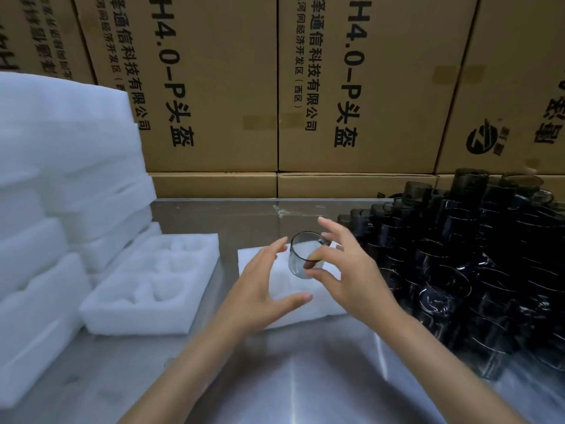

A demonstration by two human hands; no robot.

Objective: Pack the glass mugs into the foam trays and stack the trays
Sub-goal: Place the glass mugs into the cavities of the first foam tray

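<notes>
Cardboard cartons [214, 87] wall the rear. Stacked foam [61, 166] stands at your left; whether it holds mugs cannot be told. The mug pile [477, 264] at your right is large, so most packing remains. One foam tray [146, 289] lies with its pockets bare. The working tray [256, 258] is largely hidden behind your hands. Your right hand [345, 270] pinches a glass mug [302, 255] above that tray, not yet seated. Your left hand [263, 286] hovers spread, holding nothing.

White foam trays [143, 289], smoky grey glass mugs [477, 261], brown black-lettered cartons [214, 87]
</notes>
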